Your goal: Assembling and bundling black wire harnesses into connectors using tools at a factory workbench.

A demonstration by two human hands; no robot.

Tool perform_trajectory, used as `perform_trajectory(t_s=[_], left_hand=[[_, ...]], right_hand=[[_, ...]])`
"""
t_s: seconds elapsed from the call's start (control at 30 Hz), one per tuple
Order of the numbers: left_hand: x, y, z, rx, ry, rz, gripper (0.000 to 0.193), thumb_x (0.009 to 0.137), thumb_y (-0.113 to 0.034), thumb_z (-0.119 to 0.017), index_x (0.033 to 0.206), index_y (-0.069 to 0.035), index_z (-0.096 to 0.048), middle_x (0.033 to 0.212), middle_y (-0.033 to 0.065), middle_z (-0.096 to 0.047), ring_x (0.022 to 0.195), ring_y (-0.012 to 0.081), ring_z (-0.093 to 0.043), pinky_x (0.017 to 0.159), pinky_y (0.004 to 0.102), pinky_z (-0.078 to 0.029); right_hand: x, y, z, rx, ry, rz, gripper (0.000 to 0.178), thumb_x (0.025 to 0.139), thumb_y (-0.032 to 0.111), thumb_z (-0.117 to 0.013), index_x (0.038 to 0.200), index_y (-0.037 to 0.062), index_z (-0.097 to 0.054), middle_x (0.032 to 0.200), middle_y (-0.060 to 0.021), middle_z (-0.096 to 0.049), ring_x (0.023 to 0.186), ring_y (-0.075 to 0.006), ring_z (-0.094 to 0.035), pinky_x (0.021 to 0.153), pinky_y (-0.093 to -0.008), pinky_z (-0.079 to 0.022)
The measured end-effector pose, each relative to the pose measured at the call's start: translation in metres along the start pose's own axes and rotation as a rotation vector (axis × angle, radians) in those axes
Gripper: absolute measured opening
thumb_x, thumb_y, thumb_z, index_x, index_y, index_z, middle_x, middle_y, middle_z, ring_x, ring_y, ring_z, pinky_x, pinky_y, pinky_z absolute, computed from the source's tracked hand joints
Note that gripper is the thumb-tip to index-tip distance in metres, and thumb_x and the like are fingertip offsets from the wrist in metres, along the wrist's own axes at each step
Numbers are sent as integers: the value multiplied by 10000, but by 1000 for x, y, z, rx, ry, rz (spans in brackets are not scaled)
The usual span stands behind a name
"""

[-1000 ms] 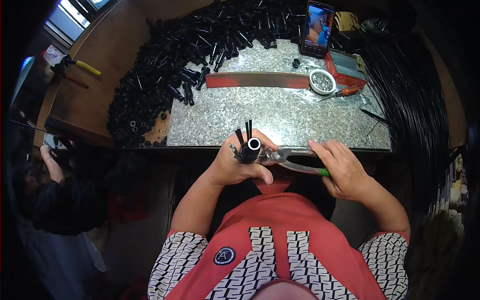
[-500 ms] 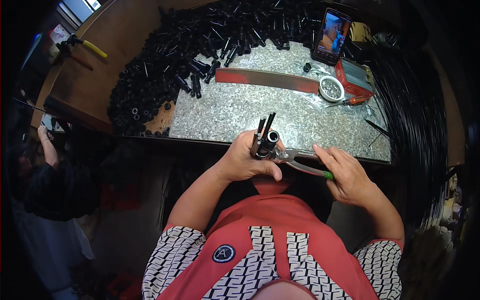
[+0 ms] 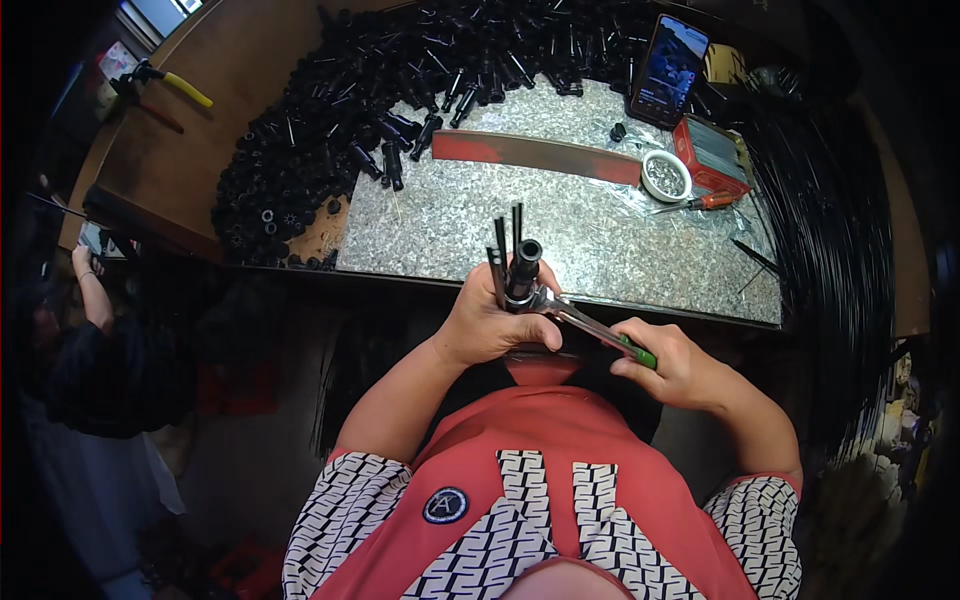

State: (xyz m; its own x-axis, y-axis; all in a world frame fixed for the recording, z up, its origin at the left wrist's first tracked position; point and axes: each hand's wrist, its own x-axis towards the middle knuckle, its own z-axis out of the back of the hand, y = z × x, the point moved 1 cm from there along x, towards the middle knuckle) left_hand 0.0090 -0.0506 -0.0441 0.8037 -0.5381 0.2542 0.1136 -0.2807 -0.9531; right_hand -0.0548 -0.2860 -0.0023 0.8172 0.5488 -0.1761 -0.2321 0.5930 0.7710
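Observation:
My left hand (image 3: 487, 318) is closed around a black tubular part (image 3: 524, 268) that stands upright with its round open end on top. Several thin black rods (image 3: 497, 250) rise beside the tube from the same grip. Green-handled pliers (image 3: 592, 327) are held in my right hand (image 3: 668, 362), its fingers wrapped round the handles. The jaws of the pliers meet the side of the black tube close to my left thumb. Exactly what the jaws bite on is too small to tell. Both hands are just off the front edge of the speckled tabletop (image 3: 600, 240).
Black tubular parts (image 3: 400, 90) lie heaped along the back and left. A red-and-brown strip (image 3: 530, 155), a white bowl (image 3: 665, 175) of small metal pieces, a red box (image 3: 710, 155) and a propped phone (image 3: 668, 75) stand farther off. Long black rods (image 3: 830, 260) hang at right. A person (image 3: 95, 290) is at far left.
The pliers' handles have come together as my right hand closed round them. The tube and rods have shifted slightly left and stand more upright.

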Motion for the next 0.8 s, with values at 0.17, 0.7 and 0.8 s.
perform_trajectory(t_s=[0.17, 0.7, 0.8], left_hand=[[-4, 9, 2, -165, -150, 24, 665, 534, -348, -873, 988, 7, -543, 738, -26, -546, 670, 54, -537, 603, 187, -424], [-10, 5, 6, -155, -171, -42, 690, 616, -271, -863, 1097, 7, -453, 580, -61, -465, 521, 20, -428, 495, 167, -308], [-13, 5, 2, -161, -157, -40, 725, 604, -297, -863, 1110, 8, -443, 579, -60, -461, 521, 20, -423, 488, 169, -303]], right_hand=[[3, -9, -15, -13, -148, 27, 274, 815, 76, -667, 1044, 21, -527, 782, -154, -562, 664, -305, -582, 606, -338, -445], [52, -64, 120, -364, -707, -313, 176, 843, 145, -609, 926, -11, -602, 727, -166, -617, 658, -263, -594, 633, -371, -447], [71, -68, 124, -672, -574, -345, 159, 776, 96, -581, 888, -5, -631, 810, -221, -642, 790, -379, -626, 716, -451, -480]])
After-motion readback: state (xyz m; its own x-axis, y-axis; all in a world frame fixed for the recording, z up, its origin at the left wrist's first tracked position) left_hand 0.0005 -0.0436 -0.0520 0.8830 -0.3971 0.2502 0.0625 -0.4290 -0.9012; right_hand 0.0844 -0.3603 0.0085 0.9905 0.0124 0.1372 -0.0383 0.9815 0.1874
